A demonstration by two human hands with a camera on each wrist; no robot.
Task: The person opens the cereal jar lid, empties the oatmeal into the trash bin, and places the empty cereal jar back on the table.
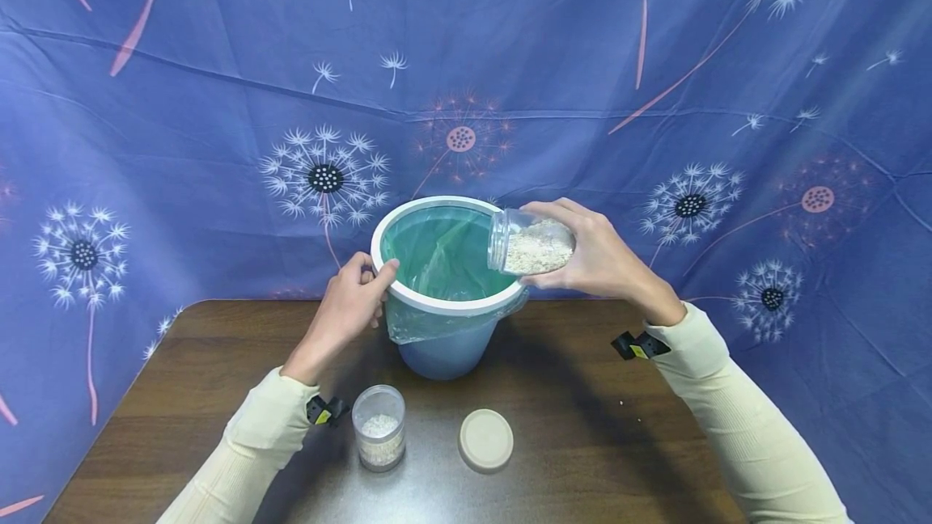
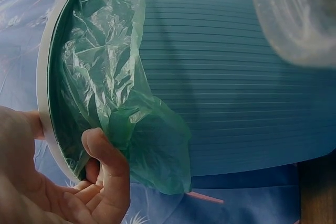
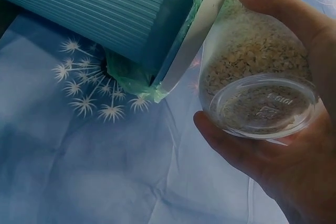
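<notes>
My right hand (image 1: pixel 597 253) grips a clear plastic jar (image 1: pixel 535 242) partly filled with pale, oat-like flakes. The jar lies tipped on its side, its uncovered mouth over the right part of the rim of a blue bin (image 1: pixel 444 354). In the right wrist view the fingers and thumb wrap the jar (image 3: pixel 257 56) near its base, the flakes lying along its lower side. A green plastic bag (image 2: pixel 105 61) lines the bin and folds over outside below the white rim (image 1: pixel 425 297). My left hand (image 1: pixel 349 297) holds that rim at the left, thumb on top.
A second clear jar (image 1: pixel 379 435) with pale flakes stands uncovered on the wooden table (image 1: pixel 582 459), near my left wrist. Right of it lies a round cream lid (image 1: pixel 486 439). A blue dandelion-print cloth (image 1: pixel 553 63) hangs behind the table.
</notes>
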